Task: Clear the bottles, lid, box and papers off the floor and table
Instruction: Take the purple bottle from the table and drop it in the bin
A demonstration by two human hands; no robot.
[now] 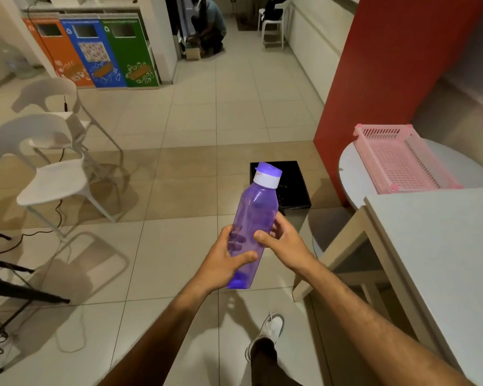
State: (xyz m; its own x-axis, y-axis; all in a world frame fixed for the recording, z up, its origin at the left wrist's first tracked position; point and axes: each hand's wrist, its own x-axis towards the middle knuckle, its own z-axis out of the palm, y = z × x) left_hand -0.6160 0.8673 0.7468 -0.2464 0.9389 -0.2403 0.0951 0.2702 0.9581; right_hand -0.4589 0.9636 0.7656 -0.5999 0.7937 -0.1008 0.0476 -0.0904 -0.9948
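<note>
one purple bottle (253, 218) in hand, held out in front of me above the tiled floor (179, 135), tilted with its white-collared purple cap (267, 175) pointing up and away. my left hand (223, 260) wraps the lower body, thumb across the front and fingers curled behind, visible through the plastic. my right hand (282, 240) grips the mid body from the other side, thumb on the front face. both hands closed round it; bottle looks empty.

step, as i judge it: bottle is picked up and in transit; cap on.

just beyond the bottle a black box (293, 188) lies on the floor, uncollected, near the red pillar (388, 65). to my right a white table (444, 260), and behind it a round table (352, 174) carrying a pink basket (402, 160). far left, three recycling bins (95, 51) by the wall; white chairs (50, 168) between.

next move: choose a destination, basket or bins, i cannot tell which. free one hand for the box afterwards. no papers visible.
</note>
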